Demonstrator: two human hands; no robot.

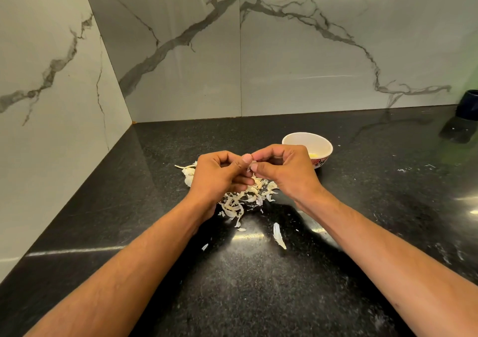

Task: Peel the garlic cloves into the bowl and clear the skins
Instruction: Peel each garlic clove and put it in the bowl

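Note:
My left hand (219, 173) and my right hand (282, 168) meet above the black counter, fingertips pinched together on a small garlic clove (252, 164) that is mostly hidden between them. A thin bit of skin hangs at the thumbs. Under and between the hands lies a pile of pale garlic skins (238, 202). A white bowl (319, 142) with a red patterned outside stands just behind my right hand; a yellowish peeled clove (313, 155) shows inside it.
Loose skin flakes lie nearer to me, one long piece (279, 235) and a small one (204, 246). The black counter (362, 207) ends at marble walls on the left and at the back. A dark container (469, 104) stands at the far right.

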